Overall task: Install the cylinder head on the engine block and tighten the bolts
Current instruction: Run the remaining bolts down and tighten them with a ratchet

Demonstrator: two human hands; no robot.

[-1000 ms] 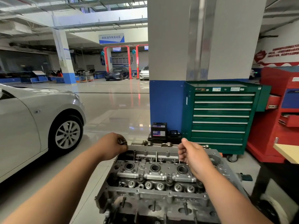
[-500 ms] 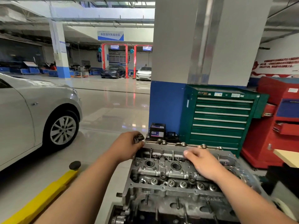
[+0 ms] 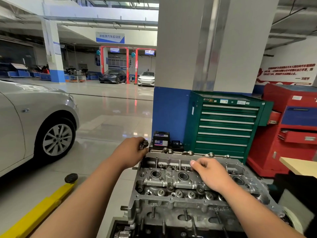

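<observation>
Head view, noted from beside the stand. Grey cast-aluminium cylinder head (image 3: 171, 205) sits low centre on what I take to be the engine block, which barely shows at the bottom edge. Right hand (image 3: 211, 175) rests on the head's far rail, fingers curled and thumb tip forward. Whether it pinches a bolt, I cannot tell. Left hand (image 3: 131, 154), at the head's far left corner, grips dark steel bolts (image 3: 143, 144) in a closed fist.

Risks, as judged:
- A bolt started crooked could cross-thread, because the hand blocks the view of the hole.
- A bolt could slip from the crowded left fist into an open well or onto the floor.
- Tightening before the head is fully seated would clamp it unevenly.

Counts:
- hands: 2
- round plug wells (image 3: 183, 176): 3 showing, a fourth possibly under the right hand
- bolt heads in the left fist: 2 visible, more perhaps hidden
- yellow lift arm (image 3: 34, 215), near left: 1
- black battery (image 3: 161, 140): 1
- green drawer cabinet (image 3: 226, 124): 1
- red tool cabinet (image 3: 295, 124): 1
- silver car (image 3: 25, 117), left: 1
- far cars: 2, a dark car (image 3: 112, 76) and a white car (image 3: 146, 78)
</observation>
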